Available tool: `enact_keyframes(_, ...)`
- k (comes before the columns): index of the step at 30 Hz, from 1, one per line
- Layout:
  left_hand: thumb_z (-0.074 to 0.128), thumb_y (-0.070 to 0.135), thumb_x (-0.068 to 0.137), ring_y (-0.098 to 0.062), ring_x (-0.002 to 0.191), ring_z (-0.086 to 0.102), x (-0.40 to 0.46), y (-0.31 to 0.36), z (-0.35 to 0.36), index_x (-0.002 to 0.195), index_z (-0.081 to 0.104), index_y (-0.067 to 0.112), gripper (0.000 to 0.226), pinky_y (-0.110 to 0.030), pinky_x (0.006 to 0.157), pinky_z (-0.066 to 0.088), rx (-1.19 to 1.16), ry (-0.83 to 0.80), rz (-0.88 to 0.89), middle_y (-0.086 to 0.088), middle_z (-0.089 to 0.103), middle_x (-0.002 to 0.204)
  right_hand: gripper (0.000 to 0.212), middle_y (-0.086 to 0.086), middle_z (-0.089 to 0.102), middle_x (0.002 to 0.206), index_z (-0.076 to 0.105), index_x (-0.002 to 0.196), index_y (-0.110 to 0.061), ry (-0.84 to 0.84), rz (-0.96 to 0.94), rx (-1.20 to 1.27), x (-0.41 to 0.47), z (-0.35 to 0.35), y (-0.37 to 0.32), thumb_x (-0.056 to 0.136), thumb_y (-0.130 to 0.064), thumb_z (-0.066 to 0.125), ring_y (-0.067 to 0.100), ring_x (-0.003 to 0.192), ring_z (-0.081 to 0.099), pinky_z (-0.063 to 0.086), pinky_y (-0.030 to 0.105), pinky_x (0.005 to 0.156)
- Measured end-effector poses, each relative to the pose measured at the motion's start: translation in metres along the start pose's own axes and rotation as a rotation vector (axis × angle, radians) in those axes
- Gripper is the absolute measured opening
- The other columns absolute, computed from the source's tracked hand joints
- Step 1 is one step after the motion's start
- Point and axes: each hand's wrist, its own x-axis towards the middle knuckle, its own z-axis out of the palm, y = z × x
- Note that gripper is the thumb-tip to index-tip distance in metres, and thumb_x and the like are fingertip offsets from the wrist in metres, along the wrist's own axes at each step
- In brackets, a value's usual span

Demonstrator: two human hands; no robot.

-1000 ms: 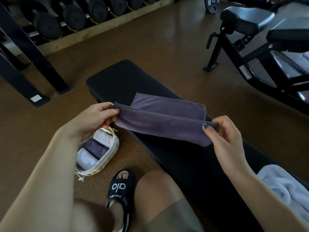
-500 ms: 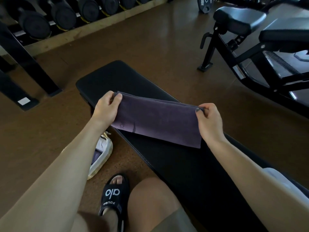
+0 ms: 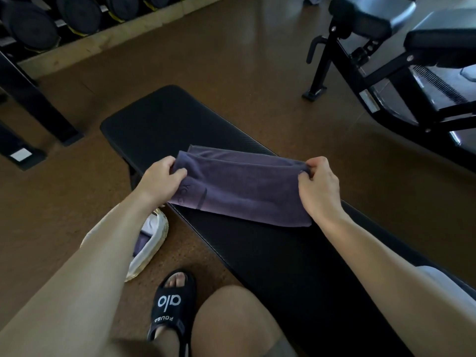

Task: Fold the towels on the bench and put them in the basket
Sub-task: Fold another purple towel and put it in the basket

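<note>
Brown gym floor (image 3: 231, 60) lies all around, with a rack of dumbbells (image 3: 77, 14) at the far left and a black exercise machine (image 3: 399, 81) at the far right. Across the middle runs the black padded table (image 3: 159, 119), from the far left toward the near right.

On this table lies the purple towel (image 3: 244, 191), already folded into a long band. Its long axis goes along the table, from one hand to the other, and its near edge rests flat on the padding. The left hand (image 3: 162, 181) holds the left end and the right hand (image 3: 319, 186) holds the right end, so each hand is at one short end and the body of the towel lies between them. Both are about equally near to it.

The grip of the left hand is closed: fingers curl over the top of the cloth and pinch it. The grip of the right hand is also closed, with the fingertips pinching the upper right corner. The far edge seems a little lifted, but how many layers each hand holds is not clear.

The basket (image 3: 152, 251) stands on the floor at the left, just beside the table and partly hidden under the left forearm; folded towels are inside it. A pale towel (image 3: 443, 282) waits at the near right. For the coming fold, probably one end must travel along the long axis to meet the other.
</note>
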Motion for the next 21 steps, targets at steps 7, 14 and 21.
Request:
enact_keyframes(7, 0.057, 0.026, 0.101, 0.000, 0.072, 0.052, -0.001, 0.007, 0.006, 0.083, 0.049, 0.029, 0.021, -0.015, 0.062, 0.035, -0.160, 0.137, 0.115, 0.008, 0.056, 0.081, 0.026, -0.002, 0.059, 0.106, 0.045, 0.133, -0.016, 0.149, -0.071, -0.120, -0.008, -0.001, -0.008, 0.107, -0.013, 0.047, 0.013, 0.091, 0.061, 0.052, 0.028, 0.076)
enact_keyframes(14, 0.052, 0.032, 0.104, -0.006, 0.071, 0.049, 0.005, 0.005, 0.017, 0.092, 0.054, 0.017, 0.019, -0.022, 0.058, 0.032, -0.016, 0.164, 0.017, 0.004, 0.055, 0.080, 0.024, 0.002, 0.061, 0.107, 0.044, 0.133, -0.016, 0.054, 0.001, -0.177, 0.008, -0.006, -0.005, 0.108, -0.018, 0.046, 0.017, 0.089, 0.061, 0.046, 0.031, 0.071)
enact_keyframes(21, 0.047, 0.030, 0.107, -0.007, 0.072, 0.052, -0.001, 0.002, 0.018, 0.096, 0.052, 0.018, 0.017, -0.022, 0.058, 0.034, -0.064, 0.206, 0.055, 0.002, 0.055, 0.081, 0.023, 0.001, 0.066, 0.106, 0.049, 0.130, -0.017, 0.114, -0.166, -0.259, 0.003, -0.005, -0.002, 0.107, -0.017, 0.051, 0.016, 0.089, 0.068, 0.057, 0.031, 0.075)
